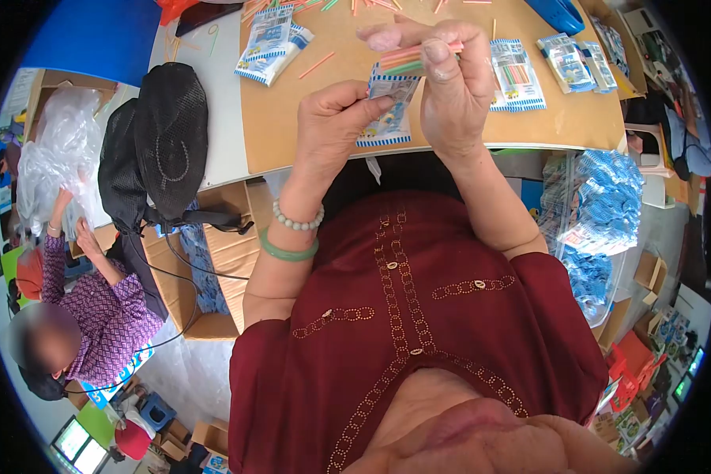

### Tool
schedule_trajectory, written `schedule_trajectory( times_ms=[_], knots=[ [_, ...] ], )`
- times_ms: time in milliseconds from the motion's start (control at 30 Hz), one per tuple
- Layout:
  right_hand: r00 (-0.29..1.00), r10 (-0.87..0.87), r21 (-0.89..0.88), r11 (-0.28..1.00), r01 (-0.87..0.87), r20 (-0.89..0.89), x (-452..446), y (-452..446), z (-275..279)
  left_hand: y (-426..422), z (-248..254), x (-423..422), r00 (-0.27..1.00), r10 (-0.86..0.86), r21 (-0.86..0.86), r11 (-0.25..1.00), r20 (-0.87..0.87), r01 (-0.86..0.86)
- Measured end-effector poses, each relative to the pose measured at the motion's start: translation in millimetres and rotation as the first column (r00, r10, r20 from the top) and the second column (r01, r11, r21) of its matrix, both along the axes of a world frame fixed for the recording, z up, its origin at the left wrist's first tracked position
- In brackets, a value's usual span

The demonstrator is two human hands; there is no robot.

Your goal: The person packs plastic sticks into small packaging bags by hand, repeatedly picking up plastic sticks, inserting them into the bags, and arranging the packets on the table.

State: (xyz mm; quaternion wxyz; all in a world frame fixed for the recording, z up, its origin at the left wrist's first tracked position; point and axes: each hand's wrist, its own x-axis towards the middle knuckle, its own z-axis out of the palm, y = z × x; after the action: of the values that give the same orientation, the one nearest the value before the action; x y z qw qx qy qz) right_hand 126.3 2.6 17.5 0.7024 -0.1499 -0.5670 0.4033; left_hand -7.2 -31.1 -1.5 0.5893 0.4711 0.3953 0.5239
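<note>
My left hand [336,118] pinches a small blue-and-white printed plastic packet [395,126] by its side, just over the front edge of the table. In my right hand [458,91] is a bundle of thin pink, green and orange straws [403,60], gripped between thumb and fingers. The straws' left ends lie at the packet's upper edge; whether they are inside it I cannot tell. Close by on the right lies another packet [517,75] with coloured straws showing through it.
More packets [265,47] lie at the left, others [569,63] at the right. Loose straws scatter along the table's [272,134] far side. A black bag [170,134] sits left. Boxes and a bin of packets [600,197] stand below. Another person [103,316] handles clear plastic.
</note>
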Motion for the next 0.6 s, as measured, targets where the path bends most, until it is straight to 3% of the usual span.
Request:
schedule_trajectory(
  times_ms=[100, 300, 400, 500, 600],
  knots=[
    [0.999, 0.036, 0.015, 0.999, -0.036, 0.018, 7, -6, 4, 0, 0, 1, 0.997, -0.001, -0.042, 0.999, 0.078, 0.004],
    [0.987, 0.12, -0.009, 0.993, -0.12, 0.106, 16, -5, 4, 0, -5, -5, 0.999, -0.002, 0.055, 0.998, -0.051, 0.005],
    [0.949, 0.175, -0.238, 0.965, -0.113, 0.26, 17, -11, 10, -1, -4, -6, 0.992, 0.019, 0.11, 0.994, -0.122, -0.005],
    [0.924, 0.259, -0.247, 0.95, -0.191, 0.282, 21, -4, 4, -3, -2, -3, 0.985, 0.039, 0.149, 0.989, -0.167, -0.014],
    [0.889, 0.319, -0.289, 0.93, -0.228, 0.328, 20, -4, -2, -2, -3, 2, 0.985, -0.066, 0.093, 0.992, -0.158, 0.081]
  ],
)
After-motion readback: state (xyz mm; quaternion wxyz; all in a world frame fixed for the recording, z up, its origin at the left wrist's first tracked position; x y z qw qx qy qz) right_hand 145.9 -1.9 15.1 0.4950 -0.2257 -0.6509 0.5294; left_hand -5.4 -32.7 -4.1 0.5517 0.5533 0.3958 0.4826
